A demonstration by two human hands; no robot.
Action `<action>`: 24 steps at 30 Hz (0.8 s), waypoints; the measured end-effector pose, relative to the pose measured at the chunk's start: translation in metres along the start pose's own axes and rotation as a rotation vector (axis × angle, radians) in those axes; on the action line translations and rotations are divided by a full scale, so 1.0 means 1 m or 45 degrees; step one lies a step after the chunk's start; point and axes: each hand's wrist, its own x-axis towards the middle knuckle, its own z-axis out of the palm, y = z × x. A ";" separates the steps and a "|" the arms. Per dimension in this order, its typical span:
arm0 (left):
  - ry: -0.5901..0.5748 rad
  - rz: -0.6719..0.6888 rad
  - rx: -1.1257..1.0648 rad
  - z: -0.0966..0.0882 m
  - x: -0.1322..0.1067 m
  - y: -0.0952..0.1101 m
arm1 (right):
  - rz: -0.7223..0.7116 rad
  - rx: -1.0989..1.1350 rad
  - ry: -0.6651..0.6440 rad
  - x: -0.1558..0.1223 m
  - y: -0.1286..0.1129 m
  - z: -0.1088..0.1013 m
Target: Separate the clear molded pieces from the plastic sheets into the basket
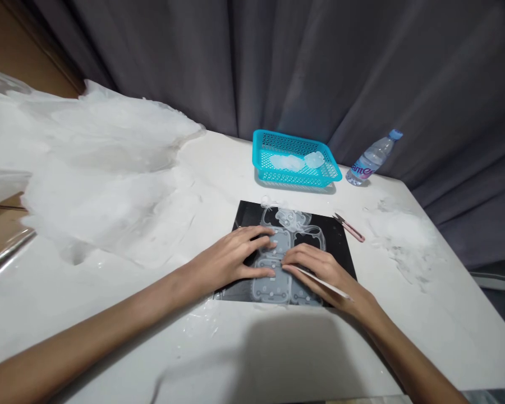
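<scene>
A black mat [340,238] lies on the white table, and on it sits a translucent moulded plastic sheet [284,238] with rounded cells. My left hand [231,258] lies flat on the sheet's left part, fingers stretched out and pressing it down. My right hand [320,269] rests on the sheet's right side, fingers closed round a thin white stick-like tool [320,280] whose tip touches the sheet near the middle.
A turquoise basket [294,160] with clear plastic pieces stands behind the mat. A water bottle [372,160] lies at the back right. Small pink snips [349,227] lie right of the mat, beside a heap of plastic scraps [399,235]. Crumpled clear plastic [92,168] covers the left.
</scene>
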 end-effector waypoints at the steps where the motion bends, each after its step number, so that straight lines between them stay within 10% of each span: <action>1: -0.008 -0.018 -0.017 -0.001 0.000 0.002 | -0.005 0.019 0.004 0.001 0.000 0.000; 10: -0.068 -0.207 -0.148 0.003 -0.002 0.004 | -0.037 -0.291 0.049 0.012 0.017 0.021; 17: -0.069 -0.149 -0.144 0.002 -0.003 0.004 | 0.334 -0.246 0.817 0.052 0.058 -0.028; 24: 0.271 -0.449 -0.409 -0.012 0.003 0.029 | 0.292 0.085 0.627 0.033 0.001 -0.018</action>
